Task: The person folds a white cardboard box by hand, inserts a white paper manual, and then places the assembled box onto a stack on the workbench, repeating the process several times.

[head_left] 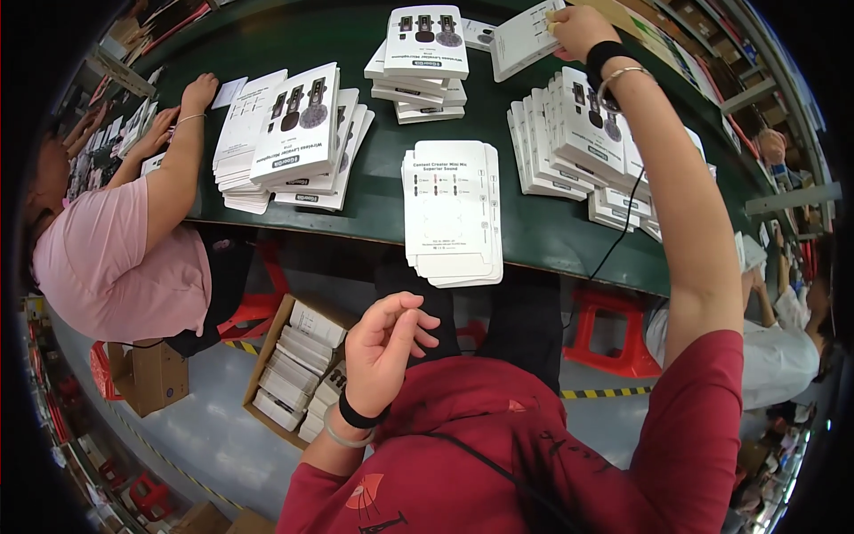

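Head: card (523, 37) between right fingers (553, 25).

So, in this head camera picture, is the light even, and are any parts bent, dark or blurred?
In the head view the light is fairly even, with soft glare on the white flat cartons; the green table edge curves from fisheye distortion; the corners are black; the right hand, holding a white card, looks stretched near the rim; the empty left hand is sharp.

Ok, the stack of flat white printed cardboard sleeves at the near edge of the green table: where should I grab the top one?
Take the top sleeve of the stack of flat white printed cardboard sleeves by its near short edge, coming from the person's side. That edge overhangs the green table, so fingers can probably slip under it. The left hand is empty and nearest.
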Demonstrator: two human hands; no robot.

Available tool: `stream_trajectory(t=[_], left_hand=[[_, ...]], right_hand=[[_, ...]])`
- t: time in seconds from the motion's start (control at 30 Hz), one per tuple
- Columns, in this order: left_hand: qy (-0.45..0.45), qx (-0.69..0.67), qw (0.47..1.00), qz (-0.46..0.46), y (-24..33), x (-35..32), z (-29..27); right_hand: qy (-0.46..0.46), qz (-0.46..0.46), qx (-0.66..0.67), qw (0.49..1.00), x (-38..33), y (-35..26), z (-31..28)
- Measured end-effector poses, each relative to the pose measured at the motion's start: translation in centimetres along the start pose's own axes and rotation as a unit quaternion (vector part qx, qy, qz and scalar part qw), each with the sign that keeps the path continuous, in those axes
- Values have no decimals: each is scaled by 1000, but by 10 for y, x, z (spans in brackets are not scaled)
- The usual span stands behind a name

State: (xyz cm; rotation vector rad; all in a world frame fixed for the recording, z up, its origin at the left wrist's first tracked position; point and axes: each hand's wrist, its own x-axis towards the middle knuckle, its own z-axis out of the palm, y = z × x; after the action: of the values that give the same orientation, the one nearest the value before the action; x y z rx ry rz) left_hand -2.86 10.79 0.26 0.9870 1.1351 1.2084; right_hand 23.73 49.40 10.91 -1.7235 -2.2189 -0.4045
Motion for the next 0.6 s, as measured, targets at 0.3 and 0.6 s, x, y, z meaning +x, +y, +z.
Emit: stream_trajectory(t=[0.3,0.6], left_hand=[[-11,9,1000,13,-1,-16,11],[-36,-203,978,36,44,-15,29]], right_hand=[[46,-31,409,911,-122,-47,-150],[158,-258,320,898,-272,-100,-123]])
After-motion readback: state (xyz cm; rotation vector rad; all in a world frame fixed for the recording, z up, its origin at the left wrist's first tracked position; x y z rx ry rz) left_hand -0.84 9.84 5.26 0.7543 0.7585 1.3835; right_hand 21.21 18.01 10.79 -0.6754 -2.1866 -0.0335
